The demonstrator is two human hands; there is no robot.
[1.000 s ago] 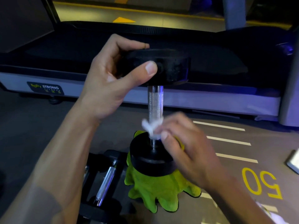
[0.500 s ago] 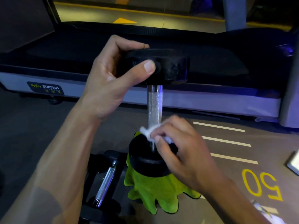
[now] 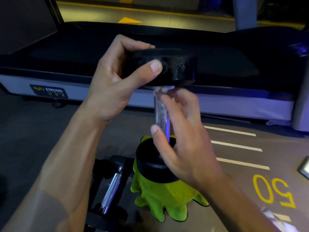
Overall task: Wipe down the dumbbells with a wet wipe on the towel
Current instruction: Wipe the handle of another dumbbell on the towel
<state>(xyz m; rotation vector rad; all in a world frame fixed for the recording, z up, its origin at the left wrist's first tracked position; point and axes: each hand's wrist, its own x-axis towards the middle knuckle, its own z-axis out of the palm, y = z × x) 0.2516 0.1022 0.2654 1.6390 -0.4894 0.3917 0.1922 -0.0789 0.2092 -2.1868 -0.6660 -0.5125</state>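
A black dumbbell [image 3: 177, 69] stands upright with its lower head [image 3: 150, 166] on a bright green towel [image 3: 160, 196]. My left hand [image 3: 117, 81] grips the top head between thumb and fingers. My right hand [image 3: 182, 136] is at the knurled chrome handle [image 3: 160, 113], its fingertips holding a white wet wipe [image 3: 163, 90] against the top of the handle just under the upper head. The wipe is blurred and mostly hidden by my fingers.
A second dumbbell [image 3: 111, 190] lies on the floor left of the towel. A treadmill [image 3: 217, 104] runs across behind. White floor lines and a yellow "50" [image 3: 272, 191] lie to the right. A packet [image 3: 275, 220] sits at the lower right edge.
My right hand with the wipe has slid up the handle from the lower head to just beneath the upper head. My left hand keeps its hold on the top head.
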